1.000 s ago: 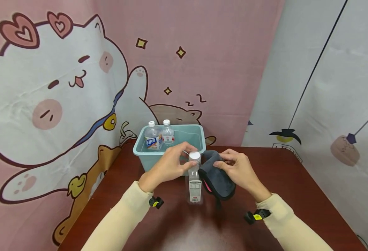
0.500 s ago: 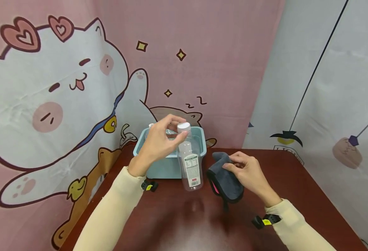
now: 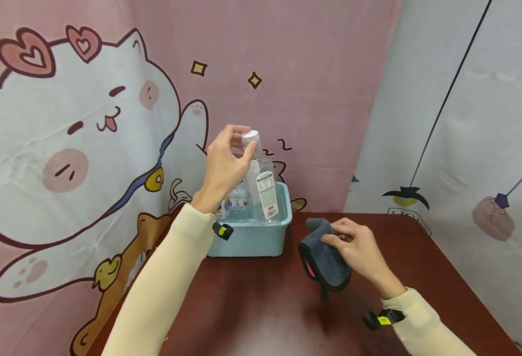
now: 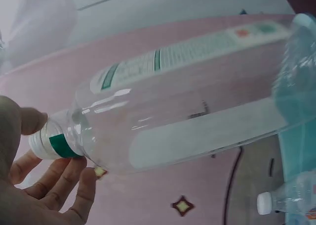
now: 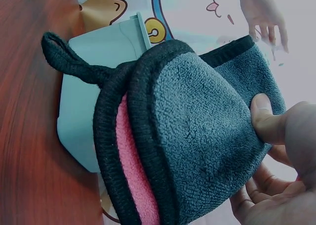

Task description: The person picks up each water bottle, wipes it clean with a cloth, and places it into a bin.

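My left hand point(image 3: 225, 163) pinches a clear plastic bottle point(image 3: 262, 180) by its white-capped neck. The bottle tilts, its lower end over the opening of a light blue plastic bin point(image 3: 252, 242); whether it touches the bin cannot be told. In the left wrist view, thumb and fingers lie around the cap point(image 4: 42, 143). My right hand point(image 3: 360, 249) holds a folded dark grey cloth point(image 3: 327, 254) off the table, right of the bin. Black edging, a hanging loop and a pink inner side show on the cloth point(image 5: 207, 126) in the right wrist view.
Inside the bin stand more clear bottles, one with a white cap point(image 4: 264, 203), partly hidden by my left hand and the held bottle. The bin sits on a dark red-brown table point(image 3: 261, 306) near a printed cartoon curtain point(image 3: 314, 99).
My left hand has lifted the bottle off the table and carried it up and away to over the bin. The right hand, still holding the cloth, has shifted slightly right.
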Motion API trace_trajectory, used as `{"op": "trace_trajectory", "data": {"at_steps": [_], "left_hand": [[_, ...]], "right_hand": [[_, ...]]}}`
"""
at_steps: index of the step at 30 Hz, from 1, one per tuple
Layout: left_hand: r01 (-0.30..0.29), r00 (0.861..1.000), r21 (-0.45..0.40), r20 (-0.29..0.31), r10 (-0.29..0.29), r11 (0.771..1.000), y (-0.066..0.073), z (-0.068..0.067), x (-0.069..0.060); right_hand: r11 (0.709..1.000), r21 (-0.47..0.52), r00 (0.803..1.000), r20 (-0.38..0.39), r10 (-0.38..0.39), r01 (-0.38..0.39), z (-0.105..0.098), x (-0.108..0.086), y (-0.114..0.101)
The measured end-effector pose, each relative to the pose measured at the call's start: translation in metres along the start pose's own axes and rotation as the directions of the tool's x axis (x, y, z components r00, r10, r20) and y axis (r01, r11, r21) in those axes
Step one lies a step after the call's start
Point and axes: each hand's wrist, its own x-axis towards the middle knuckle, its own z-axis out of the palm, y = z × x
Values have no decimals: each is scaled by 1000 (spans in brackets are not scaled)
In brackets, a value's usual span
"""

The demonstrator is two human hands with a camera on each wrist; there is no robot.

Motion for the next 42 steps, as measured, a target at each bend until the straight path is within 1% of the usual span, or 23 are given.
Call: {"op": "trace_trajectory", "data": {"at_steps": [4, 6, 9, 12, 15, 19, 22, 27, 29, 33, 34, 35, 36, 38, 39, 40, 41, 42], "left_hand": [[56, 998, 17, 15, -56, 998, -15, 15, 9], [85, 996, 35, 36, -86, 996, -23, 22, 12], [116, 989, 73, 79, -122, 991, -36, 32, 13], [129, 979, 125, 143, -147, 984, -50, 43, 11], [151, 960, 171, 211, -186, 974, -64, 51, 7], [182, 924, 229, 293, -246, 956, -81, 59, 0], [184, 903, 257, 338, -267, 949, -92, 62, -3], [204, 867, 282, 392, -307, 938, -103, 65, -6], [222, 852, 285, 408, -328, 932, -107, 66, -9], [223, 833, 312, 432, -347, 924, -119, 70, -12], [214, 835, 298, 438, -333, 930, -138, 75, -13], [213, 832, 307, 441, -337, 928, -145, 77, -13], [207, 836, 308, 438, -331, 929, -158, 82, -13], [214, 823, 328, 447, -351, 920, -178, 91, -12], [217, 817, 345, 448, -363, 913, -184, 93, -11], [219, 820, 339, 444, -361, 915, -197, 98, -10], [226, 817, 356, 438, -376, 907, -196, 101, -10], [226, 817, 352, 440, -374, 908, -209, 106, -9]], "right_hand": [[1000, -18, 1000, 2, 1, -1, -3, 0, 2], [1000, -26, 1000, 3, 1, -1, -3, 1, 4], [1000, -31, 1000, 9, 3, -2, -2, 1, 9], [1000, -24, 1000, 15, 5, -4, -1, 2, 14], [1000, -19, 1000, 13, 3, -3, 1, 1, 16], [1000, -25, 1000, 10, 0, 0, 3, 1, 17], [1000, -28, 1000, 8, -3, 3, 3, 1, 18], [1000, -21, 1000, 13, 9, -9, 5, 1, 20], [1000, -24, 1000, 15, 15, -15, 5, 0, 20], [999, -31, 1000, 15, 17, -17, 5, 0, 20], [999, -31, 1000, 15, 17, -17, 5, 0, 21], [999, -29, 1000, 14, 19, -18, 5, -1, 21], [999, -28, 1000, 14, 20, -20, 5, -1, 21], [999, -24, 1000, 12, 24, -24, 4, -1, 22], [999, -23, 1000, 11, 26, -26, 4, -2, 22], [999, -23, 1000, 11, 28, -28, 4, -2, 22], [999, -23, 1000, 11, 29, -29, 3, -2, 23], [999, -24, 1000, 10, 29, -29, 3, -2, 23]]}}
